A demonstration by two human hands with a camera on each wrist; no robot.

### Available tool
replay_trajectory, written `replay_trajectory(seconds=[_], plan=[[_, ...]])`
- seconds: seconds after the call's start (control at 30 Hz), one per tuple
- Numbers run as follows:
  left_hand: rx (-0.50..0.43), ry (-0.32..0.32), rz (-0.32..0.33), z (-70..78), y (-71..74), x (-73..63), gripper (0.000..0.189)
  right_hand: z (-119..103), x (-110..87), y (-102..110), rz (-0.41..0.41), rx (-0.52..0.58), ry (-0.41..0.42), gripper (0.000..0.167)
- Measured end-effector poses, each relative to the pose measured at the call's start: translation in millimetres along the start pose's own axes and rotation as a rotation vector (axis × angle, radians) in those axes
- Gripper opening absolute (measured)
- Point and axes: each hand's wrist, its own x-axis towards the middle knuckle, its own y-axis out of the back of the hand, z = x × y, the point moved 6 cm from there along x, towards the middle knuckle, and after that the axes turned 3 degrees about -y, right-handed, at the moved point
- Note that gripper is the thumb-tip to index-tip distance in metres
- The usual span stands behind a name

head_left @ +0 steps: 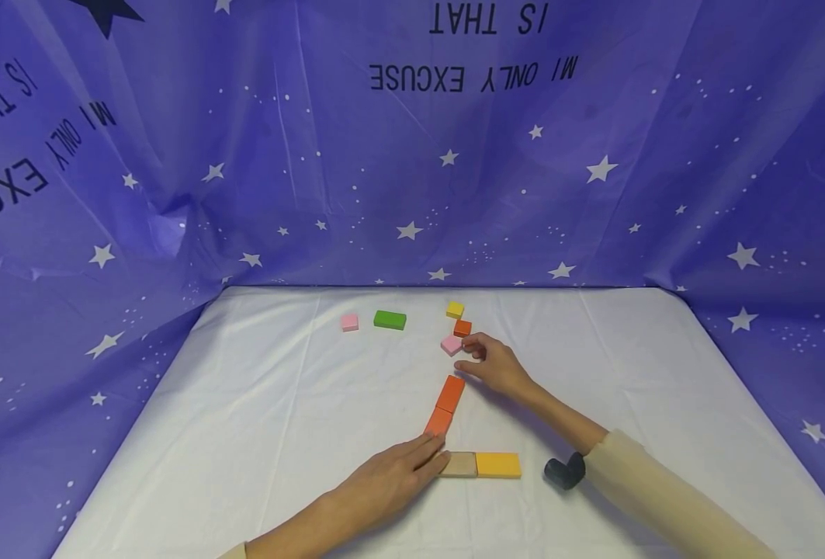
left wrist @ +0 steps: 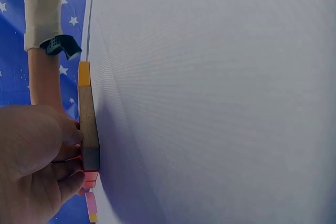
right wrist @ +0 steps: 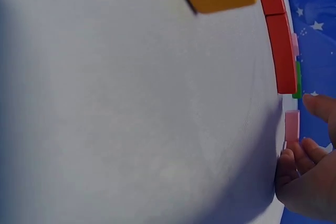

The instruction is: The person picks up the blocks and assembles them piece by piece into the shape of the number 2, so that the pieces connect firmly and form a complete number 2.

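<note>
My left hand (head_left: 393, 473) lies low over the table, its fingertips on the near end of two end-to-end orange-red blocks (head_left: 450, 394) and the corner by a plain wood block (head_left: 459, 464). A yellow-orange block (head_left: 498, 465) continues the wood block's line to the right; the left wrist view shows fingers along these blocks' top side. My right hand (head_left: 499, 365) hovers past the far end of the orange-red row, thumb and fingers spread apart. Its fingertips are right at the edge of a pink block (head_left: 452, 345), also visible in the right wrist view.
Beyond the pink block sit a small red-orange block (head_left: 462, 328) and a small yellow block (head_left: 455, 310). Farther left are a green block (head_left: 389, 320) and another pink block (head_left: 350, 322). White cloth covers the table (head_left: 244, 404); a purple starry curtain (head_left: 412, 155) hangs behind it.
</note>
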Motion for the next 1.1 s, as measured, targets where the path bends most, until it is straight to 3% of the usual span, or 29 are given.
replay_trajectory(seconds=[0.47, 1.1], plan=[[0.010, -0.004, 0.015, 0.1, -0.5, 1.0, 0.038, 0.3, 18.5, -7.5, 0.081, -0.049, 0.007, 0.037], [0.000, 0.008, -0.001, 0.1, -2.3, 0.7, 0.038, -4.8, 18.1, -8.1, 0.102, -0.061, 0.006, 0.034]])
